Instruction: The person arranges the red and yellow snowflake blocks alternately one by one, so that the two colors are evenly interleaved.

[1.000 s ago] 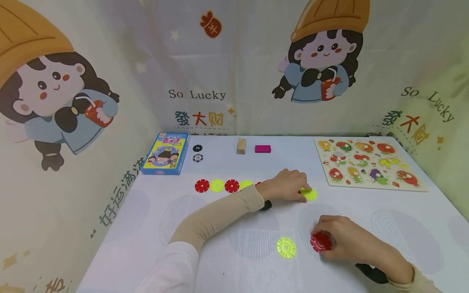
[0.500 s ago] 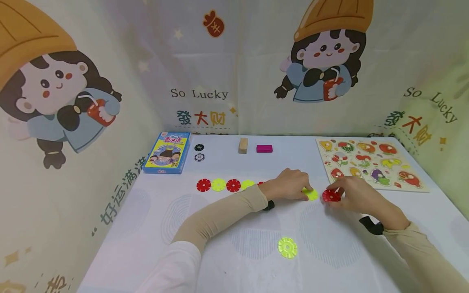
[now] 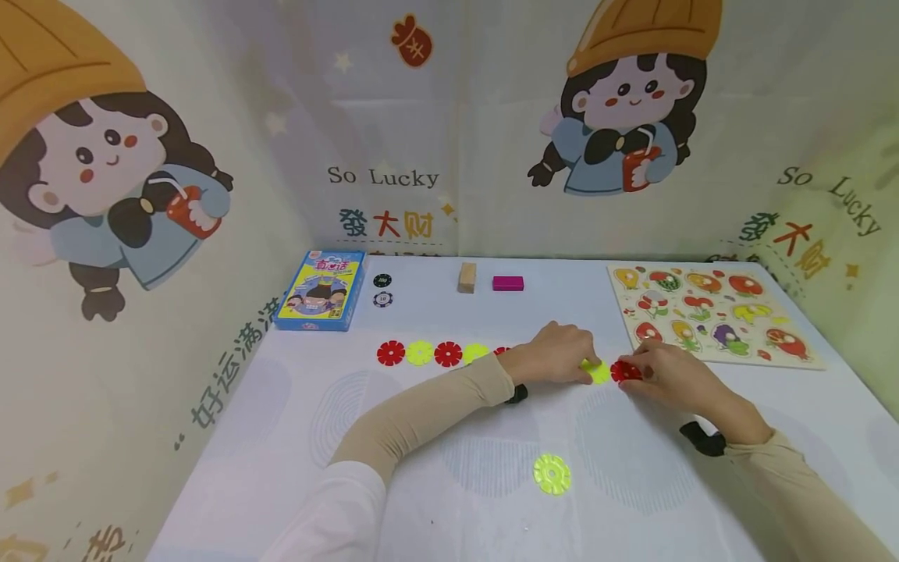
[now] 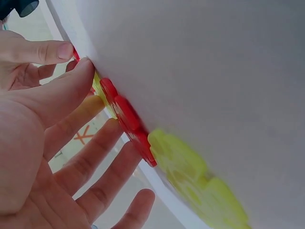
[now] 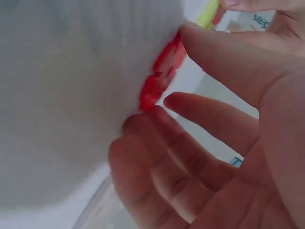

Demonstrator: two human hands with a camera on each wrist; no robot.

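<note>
Centrally on the white worktop [image 3: 435,421], a row of flat snowflake discs [image 3: 420,353] runs left to right in alternating red and yellow, each piece lying flat and meeting its neighbour edge to edge. At its right end the left hand [image 3: 555,355] rests with fingertips pressed on the yellow end disc [image 3: 598,372], apparently to keep the row from sliding. From the other side the right hand [image 3: 667,375] pinches a red disc [image 3: 623,371] between thumb and fingers, its edge against the yellow piece, flat on the surface as the right wrist view shows. One spare yellow disc [image 3: 552,474] lies alone nearer the person. Farther back stand a blue card box [image 3: 321,290], two poker chips [image 3: 382,289], a wooden block [image 3: 467,278], a magenta block [image 3: 507,283] and a fruit puzzle board [image 3: 709,312].
</note>
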